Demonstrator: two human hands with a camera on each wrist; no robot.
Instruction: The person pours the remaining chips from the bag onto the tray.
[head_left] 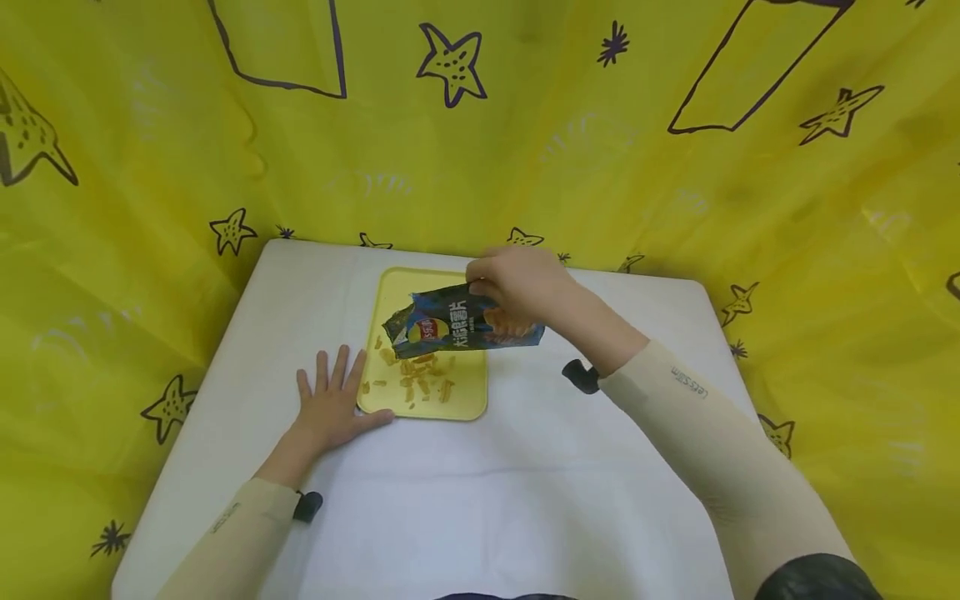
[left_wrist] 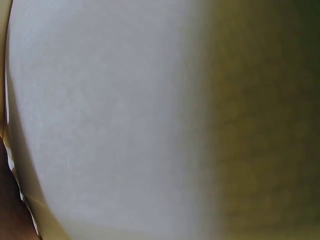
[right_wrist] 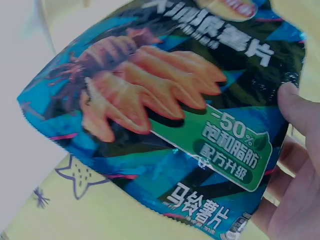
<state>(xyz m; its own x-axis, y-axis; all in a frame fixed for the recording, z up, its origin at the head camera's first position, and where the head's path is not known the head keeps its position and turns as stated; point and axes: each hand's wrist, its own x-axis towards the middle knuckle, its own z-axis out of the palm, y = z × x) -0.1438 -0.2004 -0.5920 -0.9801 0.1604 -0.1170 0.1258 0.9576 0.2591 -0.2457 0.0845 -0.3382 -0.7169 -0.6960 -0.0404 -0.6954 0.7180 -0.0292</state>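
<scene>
My right hand [head_left: 521,283] grips a dark blue potato chip bag [head_left: 450,321] by its edge, holding it sideways over a yellow tray [head_left: 468,404]. The torn end of the bag points left. In the right wrist view the bag [right_wrist: 150,100] fills most of the picture, and the thumb [right_wrist: 300,107] presses on its printed front. Broken chips [head_left: 423,375] lie scattered on the tray beneath. Fingers spread, my left hand [head_left: 330,408] lies flat at the tray's left edge, its thumb touching the near left corner. The left wrist view is mostly blurred white and yellow.
The tray stands on a white table [head_left: 525,500] with rounded far corners. A yellow curtain [head_left: 525,125] with dark drawn stars hangs behind and along both sides of the table. Small dark wrist cameras [head_left: 580,377] protrude from the sleeves.
</scene>
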